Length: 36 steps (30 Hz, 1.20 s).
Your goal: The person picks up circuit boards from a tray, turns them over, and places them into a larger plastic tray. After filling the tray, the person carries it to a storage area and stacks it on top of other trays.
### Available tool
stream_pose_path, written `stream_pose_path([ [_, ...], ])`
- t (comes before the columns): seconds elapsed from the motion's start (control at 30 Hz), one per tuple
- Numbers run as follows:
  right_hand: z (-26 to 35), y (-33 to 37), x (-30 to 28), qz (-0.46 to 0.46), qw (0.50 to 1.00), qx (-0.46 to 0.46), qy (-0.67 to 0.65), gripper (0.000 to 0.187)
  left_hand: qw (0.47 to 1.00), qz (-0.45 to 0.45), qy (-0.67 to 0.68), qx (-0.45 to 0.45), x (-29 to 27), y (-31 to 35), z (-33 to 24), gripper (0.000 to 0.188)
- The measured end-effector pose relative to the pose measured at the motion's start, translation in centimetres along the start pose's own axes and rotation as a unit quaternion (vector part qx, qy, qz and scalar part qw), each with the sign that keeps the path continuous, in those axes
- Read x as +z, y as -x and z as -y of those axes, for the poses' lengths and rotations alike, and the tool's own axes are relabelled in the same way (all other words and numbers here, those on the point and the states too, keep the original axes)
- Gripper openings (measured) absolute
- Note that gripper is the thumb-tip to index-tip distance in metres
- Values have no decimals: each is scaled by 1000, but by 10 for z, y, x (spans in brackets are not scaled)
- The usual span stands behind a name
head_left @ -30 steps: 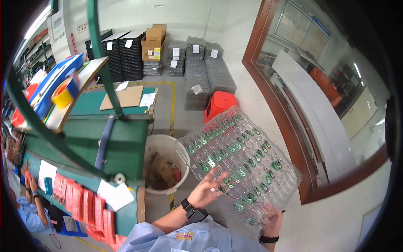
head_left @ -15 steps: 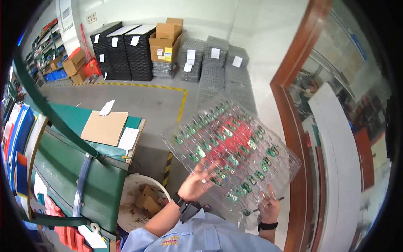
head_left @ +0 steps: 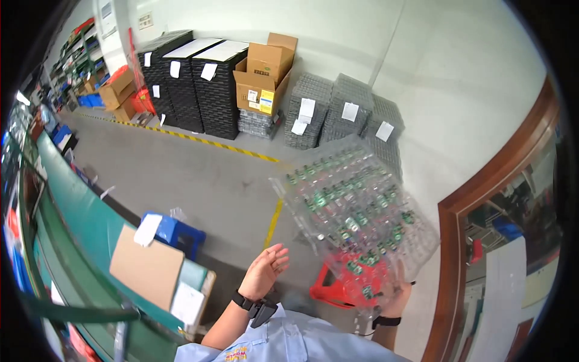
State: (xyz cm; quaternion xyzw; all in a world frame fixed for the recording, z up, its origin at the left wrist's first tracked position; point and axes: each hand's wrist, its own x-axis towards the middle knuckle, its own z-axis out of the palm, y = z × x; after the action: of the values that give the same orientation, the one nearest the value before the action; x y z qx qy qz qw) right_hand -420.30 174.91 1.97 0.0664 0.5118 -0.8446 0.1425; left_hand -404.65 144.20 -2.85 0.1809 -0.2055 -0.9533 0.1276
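Note:
A clear plastic tray [head_left: 329,208] with rows of small green circuit boards hangs in the air ahead of me, tilted. My right hand [head_left: 395,297] grips its near right corner, the fingers partly seen through the plastic. Left of the tray and apart from it, my left hand [head_left: 265,269] is raised with its fingers loosely stretched and nothing in them. Part of a red stool [head_left: 329,286] shows below the tray and through it.
By the far wall stand black tray stacks [head_left: 220,90], an open cardboard box [head_left: 259,81] and stacks of clear trays [head_left: 350,105]. A green bench [head_left: 78,199] with a cardboard sheet [head_left: 145,265] runs along my left, a blue stool [head_left: 181,232] beyond it. A brown window frame [head_left: 449,241] borders the right.
My left hand has come off the tray and is now apart from it. The tray stays in my right hand. The view has shifted: the waste bin is gone from sight and both stools show more.

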Motion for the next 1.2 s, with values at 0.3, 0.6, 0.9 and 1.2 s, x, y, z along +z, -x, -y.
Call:
stream_pose_path([
  [0.3,-11,-243,86,6,990,-94,-109,72,985,-79,-140,62,-23,-241,-143,24],
  [0.6,-29,-466,184,-50,969,-185,-153,75,967,-123,-223,17,-24,-513,-255,21],
  [0.9,-81,-601,235,-112,964,-200,-138,67,920,-111,-364,-91,-70,-844,-298,33],
  [1.2,-115,-734,385,-497,835,-236,-18,63,806,-205,-554,-33,-167,-1180,-253,56],
])
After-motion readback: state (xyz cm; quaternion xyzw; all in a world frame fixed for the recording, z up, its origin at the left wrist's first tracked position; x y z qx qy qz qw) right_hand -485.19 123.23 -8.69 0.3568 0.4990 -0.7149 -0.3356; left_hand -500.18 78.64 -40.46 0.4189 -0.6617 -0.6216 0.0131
